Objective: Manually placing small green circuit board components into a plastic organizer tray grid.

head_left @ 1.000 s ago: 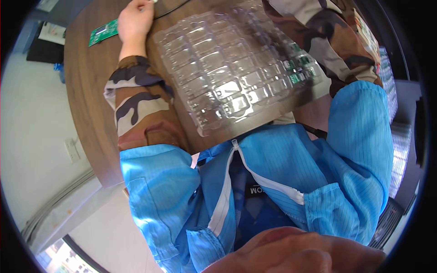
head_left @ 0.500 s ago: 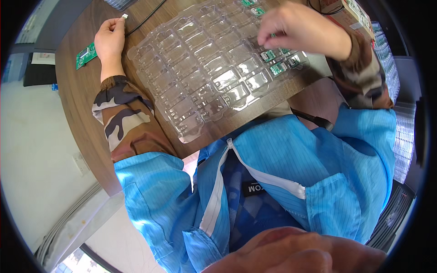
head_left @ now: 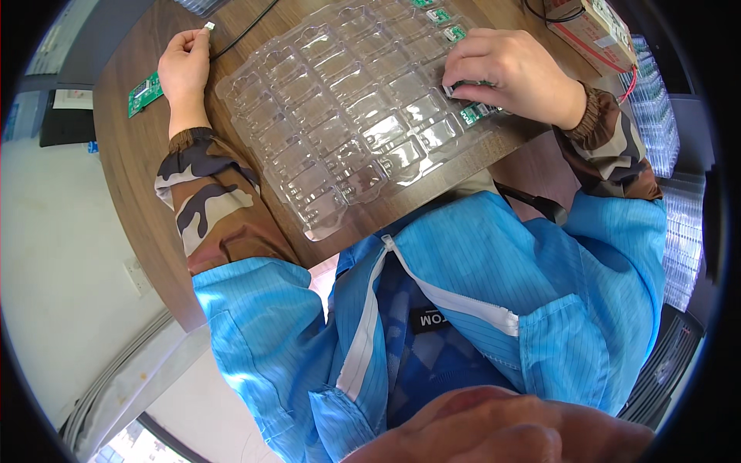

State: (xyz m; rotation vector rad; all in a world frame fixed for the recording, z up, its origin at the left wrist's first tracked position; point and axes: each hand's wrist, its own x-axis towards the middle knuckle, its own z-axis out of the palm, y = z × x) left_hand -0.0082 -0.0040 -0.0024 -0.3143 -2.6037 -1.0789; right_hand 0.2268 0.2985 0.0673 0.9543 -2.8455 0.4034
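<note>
My left hand (head_left: 185, 65) is closed in a pinch on a small white plug (head_left: 209, 26), above the table at the left. Beside that wrist lies a larger green circuit board (head_left: 142, 96). Over the right side of a clear plastic blister tray (head_left: 328, 100), my right hand (head_left: 513, 77) has its fingertips closed on a small green circuit board (head_left: 468, 83), mostly hidden by the fingers. Other small green boards (head_left: 454, 33) sit in the tray's right-hand pockets, some of them partly under my right hand. The pockets in the middle and left hold no boards.
A black cable (head_left: 245, 32) runs across the wooden table (head_left: 127, 154) behind the tray. At the back right stands a cardboard box (head_left: 590, 35) with red wires near it. Stacks of clear trays (head_left: 654, 116) rise beyond my right arm.
My right hand has come down and slightly right onto the tray's right-hand pockets, its fingers now on a small board. My left hand has barely moved and keeps the white plug.
</note>
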